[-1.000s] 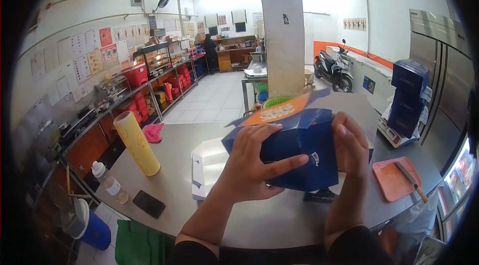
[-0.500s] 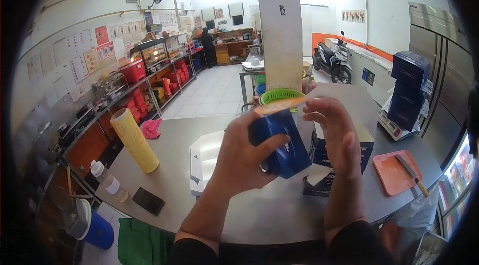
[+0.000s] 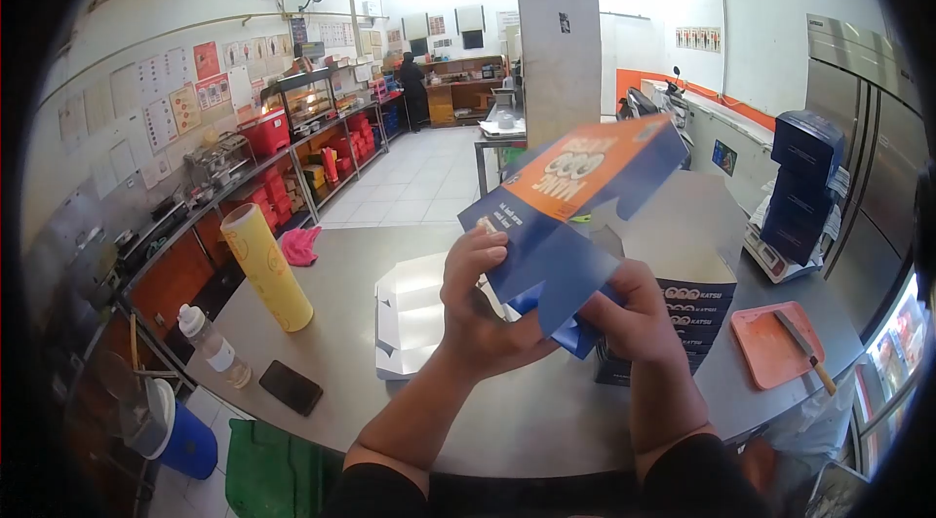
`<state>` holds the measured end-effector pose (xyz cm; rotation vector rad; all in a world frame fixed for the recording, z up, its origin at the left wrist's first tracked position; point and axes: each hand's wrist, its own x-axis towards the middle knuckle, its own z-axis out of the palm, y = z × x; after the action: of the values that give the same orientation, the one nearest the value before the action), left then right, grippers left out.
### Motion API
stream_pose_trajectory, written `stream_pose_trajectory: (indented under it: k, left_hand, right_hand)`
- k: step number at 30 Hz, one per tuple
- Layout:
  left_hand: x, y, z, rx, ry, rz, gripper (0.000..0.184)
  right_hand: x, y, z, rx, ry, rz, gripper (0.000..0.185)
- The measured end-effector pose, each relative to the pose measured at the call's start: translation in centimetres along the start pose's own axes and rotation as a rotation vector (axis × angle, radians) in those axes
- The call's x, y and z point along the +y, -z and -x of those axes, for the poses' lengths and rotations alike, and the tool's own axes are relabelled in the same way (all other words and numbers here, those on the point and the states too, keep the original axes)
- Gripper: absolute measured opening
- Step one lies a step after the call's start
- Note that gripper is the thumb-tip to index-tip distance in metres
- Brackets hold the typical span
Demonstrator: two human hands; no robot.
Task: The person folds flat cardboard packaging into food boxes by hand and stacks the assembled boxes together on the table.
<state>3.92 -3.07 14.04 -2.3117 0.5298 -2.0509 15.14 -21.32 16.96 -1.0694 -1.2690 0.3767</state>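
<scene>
A blue and orange cardboard food box (image 3: pixel 575 191) is held tilted above the steel table, its printed orange panel facing up and away. My left hand (image 3: pixel 487 318) grips its lower left part, thumb underneath and fingertips at the edge. My right hand (image 3: pixel 639 318) is closed on a blue flap at the lower right corner. The flaps near me stand partly unfolded. Behind my left wrist an open box (image 3: pixel 414 308), white inside, lies on the table. Just beyond my right hand rises a stack of blue printed boxes (image 3: pixel 697 318), topped by an open pale lid.
On the steel table (image 3: pixel 341 352) stand a yellow roll (image 3: pixel 268 269), a bottle (image 3: pixel 214 347), a phone (image 3: pixel 291 387) and a pink cloth (image 3: pixel 300 246). At right are an orange tray (image 3: pixel 765 362) with a knife (image 3: pixel 799 333) and blue boxes (image 3: pixel 799 191) on a scale. A person (image 3: pixel 413 94) stands far back.
The box has been turned and opened out, so its orange printed panel now shows. My right hand, raised with fingers apart before, has come down and closed on a flap.
</scene>
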Motion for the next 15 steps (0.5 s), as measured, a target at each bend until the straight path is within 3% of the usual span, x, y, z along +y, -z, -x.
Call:
stream_pose_trajectory:
  k: [2,5,8,11,15]
  left_hand:
    - [0.4,0.0,-0.2,-0.02,0.066,-0.013,0.068]
    - [0.6,-0.5,-1.0,-0.082,0.163,0.059,0.072]
    - [-0.6,-1.1,-0.3,-0.045,0.104,0.115,0.081]
    - [-0.6,-0.4,-0.8,-0.018,0.08,0.094,0.087]
    - [-0.5,-0.8,-0.6,0.097,0.146,0.124,0.09]
  right_hand:
    - [-0.3,-0.1,0.2,0.016,0.012,-0.02,0.03]
    - [-0.4,0.2,-0.3,-0.018,0.206,0.409,0.032]
    - [-0.2,-0.2,-0.5,0.005,0.253,0.581,0.034]
    - [-0.2,0.2,-0.9,-0.063,0.398,0.617,0.033]
    - [-0.1,0.1,-0.6,-0.106,0.369,0.475,0.033]
